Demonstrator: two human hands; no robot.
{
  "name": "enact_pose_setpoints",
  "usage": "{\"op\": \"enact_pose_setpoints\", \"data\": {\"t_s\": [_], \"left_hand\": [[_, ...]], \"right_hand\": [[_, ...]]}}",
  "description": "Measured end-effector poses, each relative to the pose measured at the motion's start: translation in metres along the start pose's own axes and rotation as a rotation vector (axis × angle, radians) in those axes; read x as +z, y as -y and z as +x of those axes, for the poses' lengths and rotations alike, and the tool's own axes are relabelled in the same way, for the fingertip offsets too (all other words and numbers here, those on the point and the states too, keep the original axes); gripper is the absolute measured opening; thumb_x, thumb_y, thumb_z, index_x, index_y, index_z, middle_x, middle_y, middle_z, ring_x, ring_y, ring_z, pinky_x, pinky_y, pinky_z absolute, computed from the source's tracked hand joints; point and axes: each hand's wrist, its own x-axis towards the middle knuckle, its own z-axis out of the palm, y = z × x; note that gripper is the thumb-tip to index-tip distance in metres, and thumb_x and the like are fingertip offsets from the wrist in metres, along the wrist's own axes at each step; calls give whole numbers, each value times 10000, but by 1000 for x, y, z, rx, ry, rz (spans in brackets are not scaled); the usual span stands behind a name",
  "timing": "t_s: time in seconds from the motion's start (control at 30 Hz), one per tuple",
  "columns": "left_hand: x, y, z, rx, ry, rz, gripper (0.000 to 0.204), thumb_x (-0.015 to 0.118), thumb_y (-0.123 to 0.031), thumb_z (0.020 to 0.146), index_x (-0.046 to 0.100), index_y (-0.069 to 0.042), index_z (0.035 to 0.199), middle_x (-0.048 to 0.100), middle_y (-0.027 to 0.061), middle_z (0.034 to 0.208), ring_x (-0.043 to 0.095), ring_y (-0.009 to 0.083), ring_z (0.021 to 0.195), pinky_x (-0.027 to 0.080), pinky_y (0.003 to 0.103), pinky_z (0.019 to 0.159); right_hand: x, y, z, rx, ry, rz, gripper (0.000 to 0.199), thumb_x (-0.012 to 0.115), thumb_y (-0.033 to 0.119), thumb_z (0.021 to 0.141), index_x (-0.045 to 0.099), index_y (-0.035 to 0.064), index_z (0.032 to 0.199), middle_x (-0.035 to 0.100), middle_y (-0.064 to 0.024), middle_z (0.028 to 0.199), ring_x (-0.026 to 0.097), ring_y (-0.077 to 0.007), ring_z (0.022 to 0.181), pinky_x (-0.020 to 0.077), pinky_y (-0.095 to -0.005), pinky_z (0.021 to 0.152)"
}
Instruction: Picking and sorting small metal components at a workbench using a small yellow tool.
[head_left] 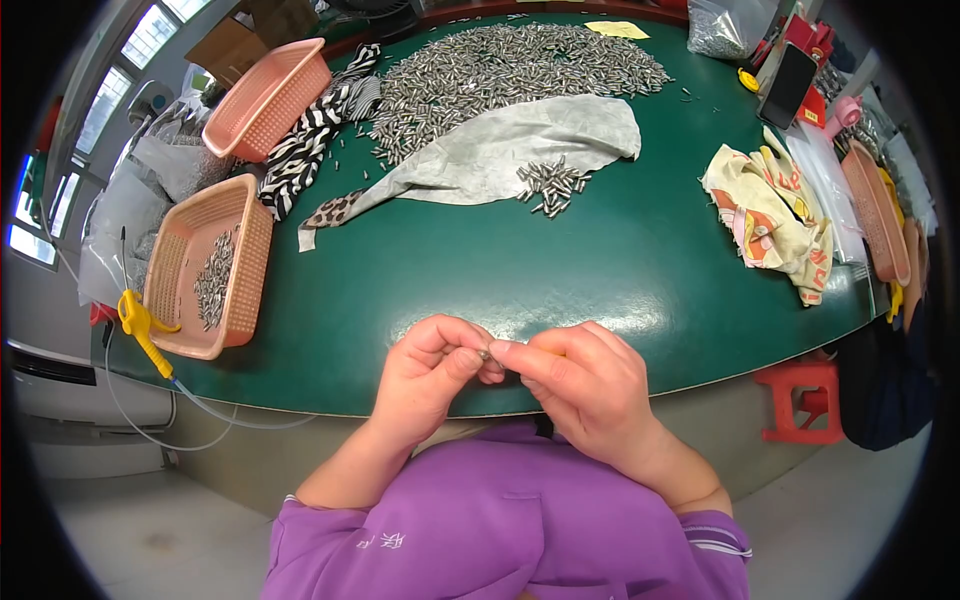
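Two hands meet low in the frame's centre, at the near edge of the green table (600, 270): the left hand (430, 375) and right hand (580, 385) both have fingers clamped on one small metal pin (487, 354), held close for a good look. Pin heap (500, 70) upper centre; pink basket (205, 265) at left, within reach.

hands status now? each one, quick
Left hand: closed, fingertips pinching a small metal piece over the green table edge.
Right hand: closed, fingertips pinched on the same small metal piece from the other side.
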Motion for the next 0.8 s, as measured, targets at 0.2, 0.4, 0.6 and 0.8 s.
{"op": "enact_pose_setpoints", "data": {"t_s": [0.2, 0.4, 0.6, 0.8], "left_hand": [[1, 0, -1, 4, 13, 14, 87, 575, -109, 966, 571, -28, 996, 634, 86, 985, 628, 166, 863, 522, 304, 800], [2, -2, -1, -5, 16, 71, 99, 570, -117, 971, 569, -22, 997, 634, 78, 969, 618, 146, 850, 516, 287, 796], [3, -3, -3, -35, 21, 134, 124, 564, -142, 978, 568, -19, 991, 633, 71, 930, 610, 133, 841, 514, 278, 786], [1, -1, -1, -7, 27, 105, 122, 563, -145, 979, 570, -23, 986, 630, 71, 930, 613, 135, 841, 517, 278, 787]], "right_hand": [[0, 1, 0, 3, 13, 4, 404, 696, 96, 763, 678, 193, 1155, 593, -19, 830, 568, -183, 656, 478, -298, 580], [-3, 3, 0, 9, 61, -92, 403, 669, 120, 765, 679, 227, 1153, 593, -19, 874, 586, -191, 719, 480, -316, 614], [-5, 3, 6, -76, 16, -197, 446, 691, 37, 669, 713, 195, 1085, 591, -13, 819, 556, -197, 672, 441, -328, 578], [-2, 0, 4, -18, -23, -54, 422, 705, 21, 674, 709, 171, 1069, 593, -14, 805, 556, -194, 655, 449, -314, 567]]}}
